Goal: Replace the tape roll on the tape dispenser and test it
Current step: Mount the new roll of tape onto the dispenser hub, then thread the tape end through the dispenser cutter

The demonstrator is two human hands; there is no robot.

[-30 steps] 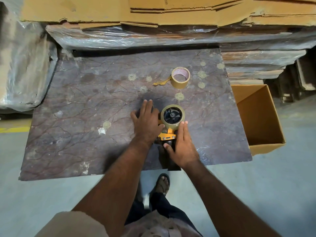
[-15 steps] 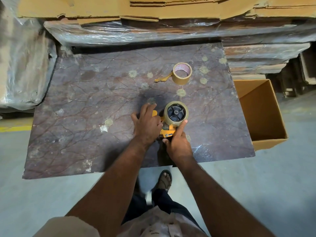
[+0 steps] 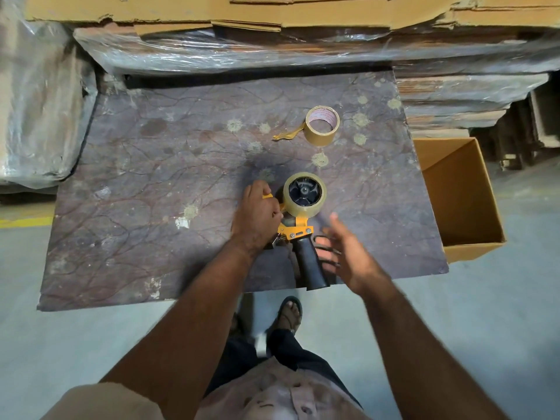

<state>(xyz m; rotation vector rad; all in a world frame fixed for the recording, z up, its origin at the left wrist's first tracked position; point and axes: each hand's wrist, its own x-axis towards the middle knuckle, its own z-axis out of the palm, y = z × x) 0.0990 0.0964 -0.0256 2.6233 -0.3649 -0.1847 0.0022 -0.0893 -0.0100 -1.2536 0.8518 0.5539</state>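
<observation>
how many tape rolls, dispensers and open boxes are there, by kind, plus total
tape rolls: 2, a clear roll on the dispenser and a brown roll loose on the slab
tape dispensers: 1
open cardboard boxes: 1
total: 4

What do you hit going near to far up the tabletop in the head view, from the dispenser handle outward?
Black dispenser handle → orange dispenser frame → tape roll mounted on the dispenser → loose tape roll standing alone farther back → plastic-wrapped stack behind the table's far edge.
</observation>
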